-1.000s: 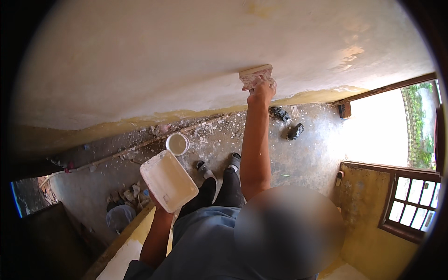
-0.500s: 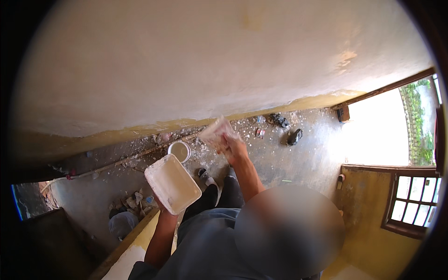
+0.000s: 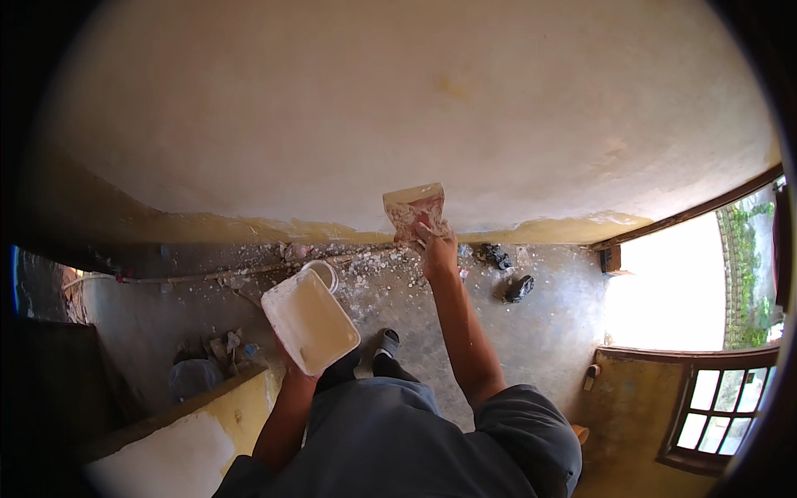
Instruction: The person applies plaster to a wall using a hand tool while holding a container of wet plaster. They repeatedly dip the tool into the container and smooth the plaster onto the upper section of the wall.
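Note:
My right hand (image 3: 437, 249) grips a wide putty knife (image 3: 415, 209) with a reddish body smeared in pale filler. Its broad edge points up at the wall (image 3: 349, 108), close to the lower part of the whitish coat; whether it touches cannot be told. In my left hand (image 3: 299, 375) is a white rectangular tub (image 3: 312, 325), tilted, its inside coated with pale filler. Most of that hand's fingers are hidden under the tub. Yellow paint (image 3: 282, 230) shows along the bottom of the wall.
A white round bucket (image 3: 322, 272) stands on the floor, partly behind the tub. A long pole (image 3: 224, 272) lies among white crumbs along the wall's foot. Black plastic bags (image 3: 519, 289) sit to the right. A low partition (image 3: 207, 415) is at lower left, a barred window (image 3: 722, 408) at right.
My right hand has moved the putty knife up and right, toward the wall, and its broad edge now points upward. The view has shifted. The tub stays in my left hand.

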A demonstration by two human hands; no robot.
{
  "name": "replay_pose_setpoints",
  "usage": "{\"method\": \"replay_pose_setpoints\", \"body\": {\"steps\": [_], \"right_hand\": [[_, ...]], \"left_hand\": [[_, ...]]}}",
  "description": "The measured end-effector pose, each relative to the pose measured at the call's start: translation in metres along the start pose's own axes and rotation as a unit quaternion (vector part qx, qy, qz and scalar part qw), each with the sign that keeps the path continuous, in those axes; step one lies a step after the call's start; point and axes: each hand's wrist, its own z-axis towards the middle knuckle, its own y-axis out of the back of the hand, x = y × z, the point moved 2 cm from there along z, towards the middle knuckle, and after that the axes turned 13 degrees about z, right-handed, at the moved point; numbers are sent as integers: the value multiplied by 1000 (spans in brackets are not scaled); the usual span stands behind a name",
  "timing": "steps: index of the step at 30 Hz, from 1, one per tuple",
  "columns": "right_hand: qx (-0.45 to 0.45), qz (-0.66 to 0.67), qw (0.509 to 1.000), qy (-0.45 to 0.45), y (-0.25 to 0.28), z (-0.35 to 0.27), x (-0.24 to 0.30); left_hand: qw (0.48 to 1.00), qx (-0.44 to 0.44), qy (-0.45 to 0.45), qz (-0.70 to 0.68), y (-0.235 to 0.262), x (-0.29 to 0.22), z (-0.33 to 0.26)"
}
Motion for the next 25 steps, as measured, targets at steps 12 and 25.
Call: {"method": "replay_pose_setpoints", "body": {"steps": [12, 25], "right_hand": [[57, -365, 894, 252, -6, 2, -47], [-266, -444, 748, 415, -178, 77, -144]], "left_hand": [[999, -21, 38, 24, 26, -34, -4], [961, 105, 41, 252, 112, -159, -52]]}}
